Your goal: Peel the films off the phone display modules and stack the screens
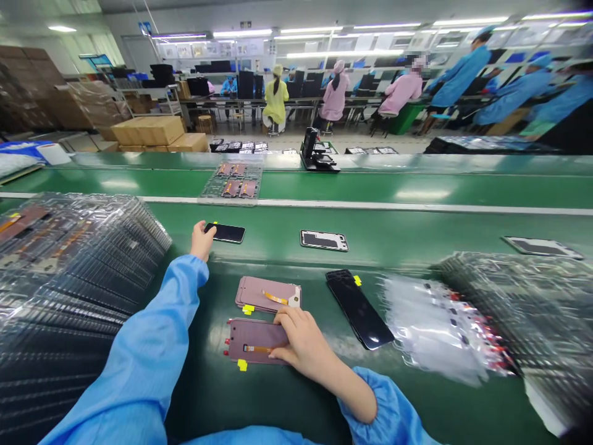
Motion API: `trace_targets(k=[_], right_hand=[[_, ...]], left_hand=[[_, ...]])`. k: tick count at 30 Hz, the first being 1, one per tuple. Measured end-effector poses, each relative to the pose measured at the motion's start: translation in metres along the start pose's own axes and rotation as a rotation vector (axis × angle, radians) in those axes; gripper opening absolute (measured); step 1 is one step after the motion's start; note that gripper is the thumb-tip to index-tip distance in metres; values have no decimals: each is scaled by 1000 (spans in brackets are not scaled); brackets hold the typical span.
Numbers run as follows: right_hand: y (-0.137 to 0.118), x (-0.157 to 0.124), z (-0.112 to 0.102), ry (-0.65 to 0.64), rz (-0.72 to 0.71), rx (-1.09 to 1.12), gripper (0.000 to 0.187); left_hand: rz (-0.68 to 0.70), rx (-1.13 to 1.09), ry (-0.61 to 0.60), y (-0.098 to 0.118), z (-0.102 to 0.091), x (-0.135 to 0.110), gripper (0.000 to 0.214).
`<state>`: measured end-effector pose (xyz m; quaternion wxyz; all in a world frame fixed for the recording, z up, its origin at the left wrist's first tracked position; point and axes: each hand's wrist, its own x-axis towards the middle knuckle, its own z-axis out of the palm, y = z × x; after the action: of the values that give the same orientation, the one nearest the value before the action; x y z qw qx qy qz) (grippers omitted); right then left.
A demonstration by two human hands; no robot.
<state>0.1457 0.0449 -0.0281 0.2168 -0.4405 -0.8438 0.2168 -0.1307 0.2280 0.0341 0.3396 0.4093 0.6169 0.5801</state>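
Note:
My left hand (202, 240) reaches forward onto the green belt (417, 232) and grips the near end of a black phone screen (226, 232) lying there. My right hand (303, 341) rests with fingers curled on a pink-backed screen panel (252, 340) with a yellow tab, close to me. A second pink panel (267, 293) lies just beyond it. A black glass panel (359, 308) with a yellow tab lies to the right. Both sleeves are blue.
Stacks of clear plastic trays (69, 259) sit at left and right (532, 303). Clear bags (435, 324) lie by the right stack. Phone frames (323, 240) (542, 246) ride the belt. A tray of pink panels (234, 180) lies farther off. Workers sit at benches behind.

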Motion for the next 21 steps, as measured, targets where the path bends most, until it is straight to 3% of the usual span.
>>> trace_targets(k=[5, 7, 9, 11, 13, 16, 21], right_hand=[[1, -2, -13, 36, 109, 128, 29], [1, -2, -18, 112, 209, 304, 30], [-2, -1, -21, 220, 323, 597, 33], [-7, 0, -22, 286, 388, 876, 38], [-11, -1, -23, 222, 366, 981, 40], [-14, -3, -30, 163, 318, 846, 38], [-5, -1, -49, 427, 217, 515, 27]], left_hand=[[-137, -106, -173, 6, -20, -77, 37], [-204, -170, -204, 8, -23, -114, 40], [-286, -235, -254, 10, -18, -149, 49], [-364, -326, -386, 11, -8, -180, 55], [-419, -427, -503, 11, 5, -205, 50], [-470, -423, -529, 12, 16, -226, 48], [-432, -316, -743, 13, 16, -236, 43]])
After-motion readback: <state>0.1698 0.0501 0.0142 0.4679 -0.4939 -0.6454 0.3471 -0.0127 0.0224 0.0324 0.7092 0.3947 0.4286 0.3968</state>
